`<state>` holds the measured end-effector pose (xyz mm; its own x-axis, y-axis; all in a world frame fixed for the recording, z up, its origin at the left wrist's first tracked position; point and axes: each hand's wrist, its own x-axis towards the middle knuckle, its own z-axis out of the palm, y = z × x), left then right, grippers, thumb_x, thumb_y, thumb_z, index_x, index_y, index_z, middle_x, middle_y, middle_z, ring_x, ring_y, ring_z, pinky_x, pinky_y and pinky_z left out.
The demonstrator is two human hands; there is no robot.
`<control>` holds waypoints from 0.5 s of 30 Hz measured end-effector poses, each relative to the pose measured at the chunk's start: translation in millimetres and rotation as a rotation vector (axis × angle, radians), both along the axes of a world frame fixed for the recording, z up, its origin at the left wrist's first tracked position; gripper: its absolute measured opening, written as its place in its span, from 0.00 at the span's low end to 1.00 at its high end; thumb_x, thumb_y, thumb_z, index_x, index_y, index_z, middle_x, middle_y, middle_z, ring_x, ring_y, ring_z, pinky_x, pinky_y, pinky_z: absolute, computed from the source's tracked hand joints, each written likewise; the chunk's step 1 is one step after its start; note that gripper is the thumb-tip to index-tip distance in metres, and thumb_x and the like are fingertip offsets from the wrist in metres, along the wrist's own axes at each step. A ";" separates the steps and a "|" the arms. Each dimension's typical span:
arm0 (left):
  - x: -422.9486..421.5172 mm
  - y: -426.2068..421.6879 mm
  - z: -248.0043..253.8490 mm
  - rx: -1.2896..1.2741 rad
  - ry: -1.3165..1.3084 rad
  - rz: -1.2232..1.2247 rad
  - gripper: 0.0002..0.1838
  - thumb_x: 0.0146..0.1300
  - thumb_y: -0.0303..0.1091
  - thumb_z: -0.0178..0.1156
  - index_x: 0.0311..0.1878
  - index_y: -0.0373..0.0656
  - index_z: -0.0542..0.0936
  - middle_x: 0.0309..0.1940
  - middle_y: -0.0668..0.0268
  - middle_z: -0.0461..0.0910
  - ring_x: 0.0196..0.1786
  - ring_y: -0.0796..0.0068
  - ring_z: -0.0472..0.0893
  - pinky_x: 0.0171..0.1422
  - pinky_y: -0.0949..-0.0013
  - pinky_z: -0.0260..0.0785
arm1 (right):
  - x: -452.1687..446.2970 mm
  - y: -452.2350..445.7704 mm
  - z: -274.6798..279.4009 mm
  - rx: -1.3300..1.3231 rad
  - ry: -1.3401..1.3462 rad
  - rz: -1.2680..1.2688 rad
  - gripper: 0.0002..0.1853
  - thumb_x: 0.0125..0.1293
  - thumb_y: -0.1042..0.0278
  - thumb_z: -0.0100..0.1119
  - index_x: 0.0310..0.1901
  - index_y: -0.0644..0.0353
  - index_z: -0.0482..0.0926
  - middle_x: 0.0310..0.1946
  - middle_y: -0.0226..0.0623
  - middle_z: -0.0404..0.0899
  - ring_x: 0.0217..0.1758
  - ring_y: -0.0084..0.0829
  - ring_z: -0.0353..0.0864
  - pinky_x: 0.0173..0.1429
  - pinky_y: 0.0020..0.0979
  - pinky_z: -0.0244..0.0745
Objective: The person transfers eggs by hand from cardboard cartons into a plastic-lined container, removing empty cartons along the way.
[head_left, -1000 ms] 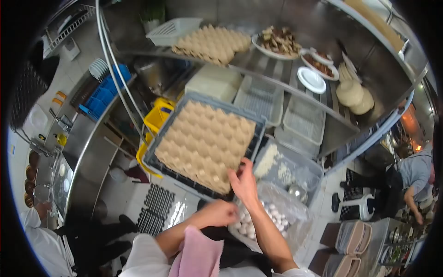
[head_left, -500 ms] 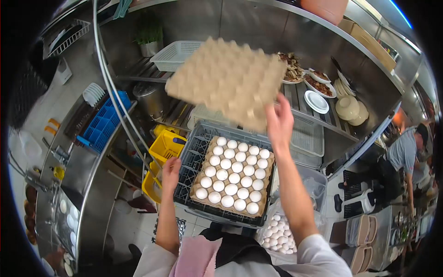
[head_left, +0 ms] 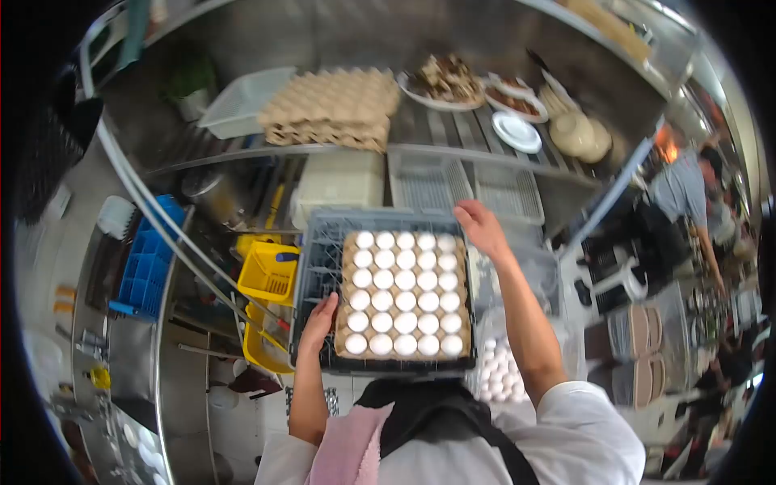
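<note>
A cardboard egg tray full of white eggs [head_left: 406, 301] lies in a grey plastic crate [head_left: 311, 263] in front of me. My left hand [head_left: 318, 323] is by the crate's left side, close to the egg tray's left edge, with its fingers stretched out and nothing in them. Near the crate's far right corner, my right hand [head_left: 482, 229] is raised with its fingers apart, empty. Cardboard egg trays [head_left: 327, 105] sit in a stack on the metal shelf [head_left: 436, 133] beyond the crate.
Plates of food [head_left: 444, 85] and stacked bowls [head_left: 580, 136] share the shelf with a white basket [head_left: 242, 101]. Loose eggs [head_left: 499, 376] fill a clear bag at right. Yellow baskets [head_left: 267, 271] stand left, near a sink counter [head_left: 133, 347]. A person [head_left: 679, 190] works at far right.
The cardboard tray that my right hand held in the air now rests on the shelf stack, released. My right hand has come back toward the crate; the view has shifted.
</note>
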<state>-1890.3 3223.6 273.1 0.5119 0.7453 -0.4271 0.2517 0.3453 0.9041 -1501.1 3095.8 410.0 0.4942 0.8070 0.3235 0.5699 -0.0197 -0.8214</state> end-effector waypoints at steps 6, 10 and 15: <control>18.7 -19.2 5.2 -0.206 -0.160 0.026 0.43 0.71 0.68 0.51 0.76 0.41 0.67 0.72 0.59 0.70 0.71 0.62 0.71 0.75 0.60 0.62 | -99.5 -136.7 -135.0 -0.434 0.400 -0.344 0.33 0.82 0.46 0.33 0.67 0.71 0.69 0.67 0.58 0.72 0.71 0.51 0.70 0.78 0.45 0.57; 22.4 10.1 -27.0 -0.265 -0.166 0.023 0.42 0.70 0.68 0.51 0.74 0.43 0.69 0.70 0.60 0.72 0.69 0.61 0.73 0.73 0.58 0.65 | -112.4 -129.4 -154.2 -0.101 1.011 -0.233 0.35 0.81 0.40 0.35 0.69 0.67 0.71 0.68 0.50 0.73 0.70 0.40 0.70 0.76 0.37 0.60; 11.9 9.4 -24.7 -0.294 -0.083 -0.011 0.42 0.70 0.68 0.51 0.74 0.43 0.69 0.70 0.60 0.72 0.69 0.60 0.73 0.73 0.58 0.65 | -98.8 -106.0 -165.1 0.066 1.423 -0.122 0.33 0.80 0.38 0.38 0.67 0.59 0.75 0.66 0.40 0.76 0.65 0.33 0.76 0.71 0.36 0.69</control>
<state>-1878.5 3232.9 248.5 0.5612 0.5900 -0.5804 0.1867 0.5930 0.7833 -1599.9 2989.8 244.9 0.4877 0.7399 -0.4633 -0.7283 0.0523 -0.6833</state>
